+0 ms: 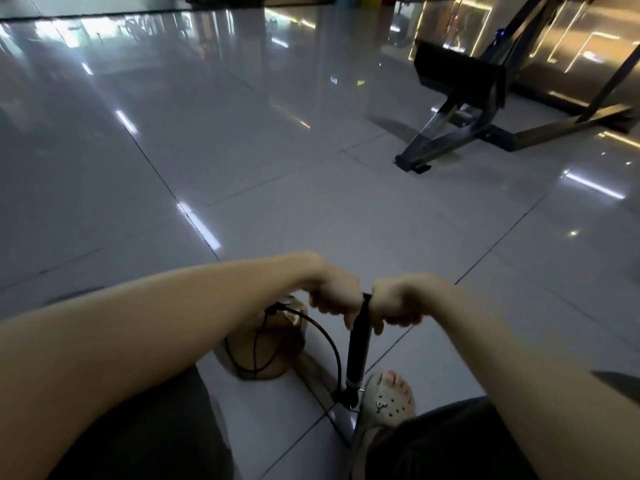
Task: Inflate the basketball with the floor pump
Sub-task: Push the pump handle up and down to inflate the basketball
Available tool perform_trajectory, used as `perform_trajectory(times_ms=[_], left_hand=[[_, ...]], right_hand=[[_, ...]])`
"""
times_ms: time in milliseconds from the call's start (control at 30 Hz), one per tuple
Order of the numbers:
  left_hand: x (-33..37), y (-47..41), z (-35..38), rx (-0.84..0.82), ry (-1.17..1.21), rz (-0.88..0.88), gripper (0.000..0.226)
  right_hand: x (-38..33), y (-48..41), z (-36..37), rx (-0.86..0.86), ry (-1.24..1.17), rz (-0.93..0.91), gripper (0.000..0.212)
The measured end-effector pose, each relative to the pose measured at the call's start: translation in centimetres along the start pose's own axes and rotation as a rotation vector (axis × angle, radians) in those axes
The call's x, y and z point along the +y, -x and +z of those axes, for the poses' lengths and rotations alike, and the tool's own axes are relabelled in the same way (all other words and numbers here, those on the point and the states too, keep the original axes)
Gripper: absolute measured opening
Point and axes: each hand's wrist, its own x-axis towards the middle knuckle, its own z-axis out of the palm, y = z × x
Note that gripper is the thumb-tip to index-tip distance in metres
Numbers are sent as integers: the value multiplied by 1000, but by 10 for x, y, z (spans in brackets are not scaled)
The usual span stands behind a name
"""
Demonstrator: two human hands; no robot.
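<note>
My shoe (388, 400) stands at the base of the pump (358, 348), a stiff tube. My left hand (334, 294) and right hand (398, 303) are curled round its handle (366, 296), the proper hold. Just left, the ball (266, 348) sits on the floor (277, 168), hose (325, 327) running to its top: light, I judge, and apt to roll.

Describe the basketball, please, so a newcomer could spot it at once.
Start at the upright black floor pump gripped by the left hand and right hand. Just left of it on the grey tiles sits the basketball, the only round brown thing, with the pump's black hose looping to its top.
</note>
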Motion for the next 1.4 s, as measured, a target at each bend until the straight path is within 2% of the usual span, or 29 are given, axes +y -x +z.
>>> perform_trajectory(times_ms=[167,267,333,433,567,700,767,867,1000,1133,1267,1400], left_hand=[[-6,-39,50,80,-81,72,18],[-6,-33,54,70,-65,69,20],[-3,-23,54,66,-67,31,24],[11,11,29,36,4,10,30],[29,76,-51,19,107,51,41],[40,95,-97,-5,78,76,46],[33,70,-86,-57,46,39,43],[9,16,-46,-118,31,-13,33],[-13,-28,9,-11,20,15,23],[-10,-40,40,35,-28,40,17],[4,-25,40,53,-129,7,22],[25,25,-11,9,-66,27,28]], right_hand=[[20,-41,58,42,-18,24,16],[16,-34,64,72,-2,36,24],[10,-21,58,31,3,58,27],[6,8,24,-36,-28,54,23],[-5,68,-57,-21,-116,-6,27],[-5,94,-96,-5,-184,-49,30],[-2,67,-78,14,-145,-17,28],[0,8,-33,11,-40,18,12],[5,-36,9,-13,-5,13,10],[18,-44,40,-6,-33,17,13],[16,-27,43,-13,-32,52,15],[12,21,-9,-7,-73,14,13]])
